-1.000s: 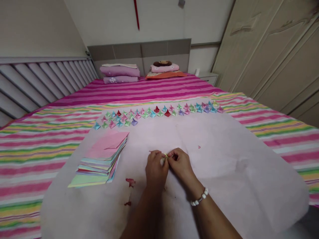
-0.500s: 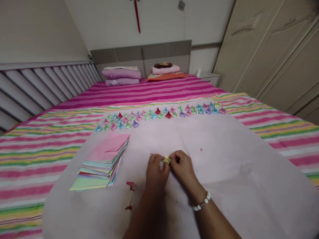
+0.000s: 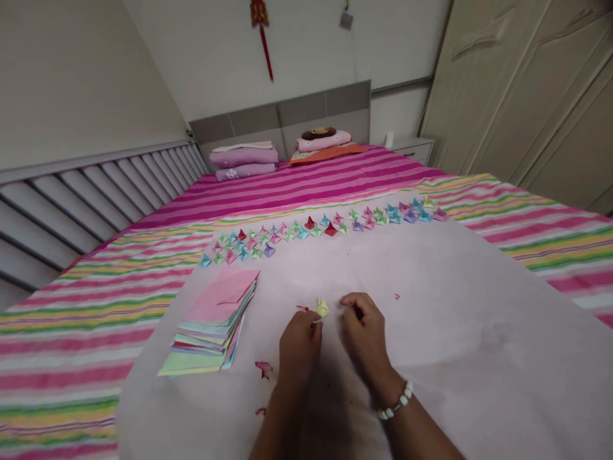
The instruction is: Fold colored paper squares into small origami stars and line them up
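Between the thumb and fingers of my left hand (image 3: 301,342) is a small pale-yellow folded paper boat (image 3: 322,308), pinched by its near edge and tilted up. To its right, my right hand (image 3: 364,322) is apart from the paper, fingers loosely curled with a gap at the thumb and nothing visible in them. A white bead bracelet (image 3: 396,406) circles that wrist. Several small folded paper pieces (image 3: 330,228) in red, blue, green, pink and purple stand in rows at the far side. To the left lies a stack of coloured paper sheets (image 3: 218,326), pink on top.
A pale sheet (image 3: 431,306) covers part of the striped bed (image 3: 541,223). Red scraps (image 3: 263,368) lie left of my left forearm. Beyond are folded bedding (image 3: 244,156), the headboard (image 3: 253,128), a slatted rail (image 3: 105,185) on the left and wardrobe doors (image 3: 517,89) on the right.
My right hand has let go of the yellow paper and drawn away to the right. The left hand still grips it, now lower on the piece. The view has tilted slightly.
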`<act>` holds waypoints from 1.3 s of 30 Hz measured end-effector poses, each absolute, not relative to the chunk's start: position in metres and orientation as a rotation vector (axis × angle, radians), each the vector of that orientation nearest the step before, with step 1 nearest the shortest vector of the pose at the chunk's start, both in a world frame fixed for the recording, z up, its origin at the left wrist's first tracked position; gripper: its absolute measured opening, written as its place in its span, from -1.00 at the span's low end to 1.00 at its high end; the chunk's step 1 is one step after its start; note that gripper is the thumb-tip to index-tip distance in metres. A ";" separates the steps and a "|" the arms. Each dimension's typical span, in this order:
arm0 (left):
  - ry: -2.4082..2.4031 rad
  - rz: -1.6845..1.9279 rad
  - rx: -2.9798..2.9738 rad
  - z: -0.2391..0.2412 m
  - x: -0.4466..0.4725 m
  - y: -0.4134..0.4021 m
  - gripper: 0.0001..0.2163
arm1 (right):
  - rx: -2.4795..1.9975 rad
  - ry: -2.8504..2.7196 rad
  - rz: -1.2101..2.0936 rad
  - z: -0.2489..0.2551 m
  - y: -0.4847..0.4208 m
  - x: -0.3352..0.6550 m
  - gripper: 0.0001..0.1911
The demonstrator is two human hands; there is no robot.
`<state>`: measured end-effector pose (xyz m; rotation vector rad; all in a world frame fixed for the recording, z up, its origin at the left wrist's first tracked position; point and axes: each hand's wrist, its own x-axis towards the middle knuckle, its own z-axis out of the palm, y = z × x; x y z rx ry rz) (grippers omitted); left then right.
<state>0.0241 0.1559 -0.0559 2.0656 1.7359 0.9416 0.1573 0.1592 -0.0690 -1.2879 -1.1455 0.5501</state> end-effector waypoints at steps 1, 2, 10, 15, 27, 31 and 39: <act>1.757 0.956 2.075 -0.054 0.023 0.156 -0.85 | -1.280 -1.123 0.541 -0.070 0.159 0.157 -0.84; 1.776 0.980 2.086 -0.051 0.022 0.157 -0.86 | -1.276 -1.108 0.537 -0.072 0.160 0.157 -0.84; 1.901 1.016 2.351 -0.019 -0.004 0.210 -0.84 | -1.318 -1.103 0.534 -0.075 0.162 0.151 -0.85; 2.100 0.896 2.367 -0.013 -0.020 0.271 -0.81 | -1.359 -1.095 0.570 -0.077 0.162 0.150 -0.84; 2.338 0.609 2.314 -0.032 -0.021 0.334 -0.78 | -1.405 -1.052 0.623 -0.075 0.160 0.147 -0.84; 2.365 0.562 2.271 -0.031 -0.022 0.340 -0.77 | -1.416 -1.051 0.632 -0.078 0.162 0.147 -0.84; 2.346 0.660 2.121 -0.028 -0.022 0.338 -0.67 | -1.426 -1.079 0.614 -0.083 0.164 0.148 -0.84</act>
